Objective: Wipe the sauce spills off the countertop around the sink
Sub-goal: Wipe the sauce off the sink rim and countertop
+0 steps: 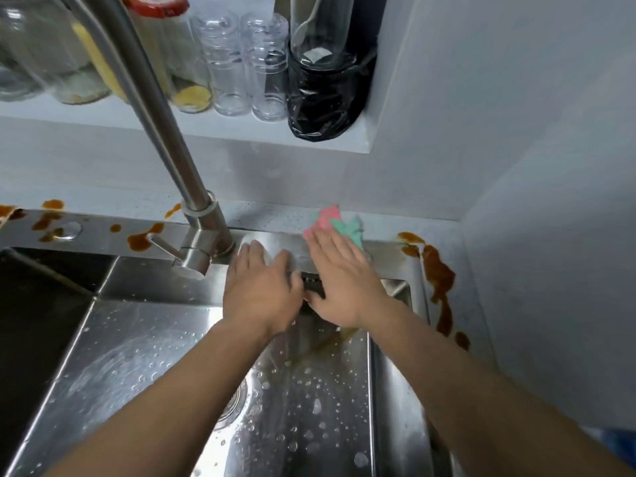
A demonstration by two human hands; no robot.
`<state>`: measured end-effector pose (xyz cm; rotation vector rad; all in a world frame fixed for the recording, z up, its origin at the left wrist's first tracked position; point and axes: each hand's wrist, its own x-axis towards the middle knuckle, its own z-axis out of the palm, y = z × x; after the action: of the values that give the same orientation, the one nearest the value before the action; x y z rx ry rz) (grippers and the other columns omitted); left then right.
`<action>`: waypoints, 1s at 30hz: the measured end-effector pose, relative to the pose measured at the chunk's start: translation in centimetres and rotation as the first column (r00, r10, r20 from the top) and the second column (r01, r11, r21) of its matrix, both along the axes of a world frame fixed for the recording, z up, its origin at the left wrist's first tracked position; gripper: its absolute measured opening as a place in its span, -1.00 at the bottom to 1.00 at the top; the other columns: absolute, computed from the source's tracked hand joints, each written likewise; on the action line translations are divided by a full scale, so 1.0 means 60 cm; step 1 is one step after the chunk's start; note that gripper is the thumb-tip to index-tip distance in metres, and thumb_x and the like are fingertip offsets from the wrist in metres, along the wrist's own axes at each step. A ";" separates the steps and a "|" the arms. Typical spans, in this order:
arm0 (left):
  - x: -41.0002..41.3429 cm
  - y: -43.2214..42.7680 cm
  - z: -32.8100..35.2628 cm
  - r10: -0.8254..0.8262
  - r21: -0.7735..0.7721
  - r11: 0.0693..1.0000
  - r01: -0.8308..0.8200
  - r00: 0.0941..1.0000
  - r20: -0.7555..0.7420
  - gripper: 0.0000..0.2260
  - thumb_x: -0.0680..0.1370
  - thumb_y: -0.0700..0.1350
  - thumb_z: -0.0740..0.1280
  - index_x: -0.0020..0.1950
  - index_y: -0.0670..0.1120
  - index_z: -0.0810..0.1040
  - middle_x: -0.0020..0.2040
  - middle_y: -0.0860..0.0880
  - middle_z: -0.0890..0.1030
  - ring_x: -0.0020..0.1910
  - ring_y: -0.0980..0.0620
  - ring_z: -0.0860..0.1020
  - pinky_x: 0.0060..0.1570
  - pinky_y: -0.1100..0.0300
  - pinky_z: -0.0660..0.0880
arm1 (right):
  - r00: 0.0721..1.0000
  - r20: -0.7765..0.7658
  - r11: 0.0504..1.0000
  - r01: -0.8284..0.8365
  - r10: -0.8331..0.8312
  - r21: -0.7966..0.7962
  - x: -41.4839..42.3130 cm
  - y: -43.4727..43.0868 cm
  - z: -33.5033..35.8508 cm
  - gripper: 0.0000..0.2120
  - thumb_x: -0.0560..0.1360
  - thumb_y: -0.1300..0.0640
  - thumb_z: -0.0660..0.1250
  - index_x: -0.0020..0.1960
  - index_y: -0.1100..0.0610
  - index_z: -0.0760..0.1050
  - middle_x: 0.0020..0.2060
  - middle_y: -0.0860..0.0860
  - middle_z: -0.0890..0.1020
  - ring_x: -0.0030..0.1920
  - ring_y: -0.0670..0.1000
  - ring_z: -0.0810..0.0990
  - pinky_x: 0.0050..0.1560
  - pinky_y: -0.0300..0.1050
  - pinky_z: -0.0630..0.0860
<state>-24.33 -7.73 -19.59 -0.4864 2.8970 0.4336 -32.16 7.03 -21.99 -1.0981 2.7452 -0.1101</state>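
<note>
Head view: limp cloth under the right palm

The right hand lies flat, fingers straight, on the near edge of the pink-and-green cloth, which pokes out past its fingertips on the sink ledge. The left hand rests open just beside it, holding nothing. The cloth looks light, soft and likely damp, so bunch it under the palm. Sauce spills lie just right of the right hand.

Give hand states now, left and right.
Left hand: open, fingers flat on the sink ledge beside the faucet.
Right hand: open, straight fingers on the pink and green cloth.
</note>
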 end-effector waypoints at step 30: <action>-0.080 0.018 -0.058 -0.182 -0.157 0.973 0.167 0.979 -0.089 -0.32 0.57 0.38 -0.27 0.65 0.15 -0.05 0.67 -0.11 -0.12 0.63 -0.10 -0.20 0.58 -0.10 -0.23 | 0.853 0.086 0.856 0.517 -0.515 -0.003 -0.002 0.138 0.003 -0.33 0.68 -0.27 -0.22 0.64 0.03 -0.34 0.61 0.01 -0.39 0.55 0.04 -0.52 0.50 0.02 -0.46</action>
<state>-29.15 -6.66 -23.05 -0.2310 3.0532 0.2237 -32.26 15.31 -21.80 -0.3168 2.8909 -0.2566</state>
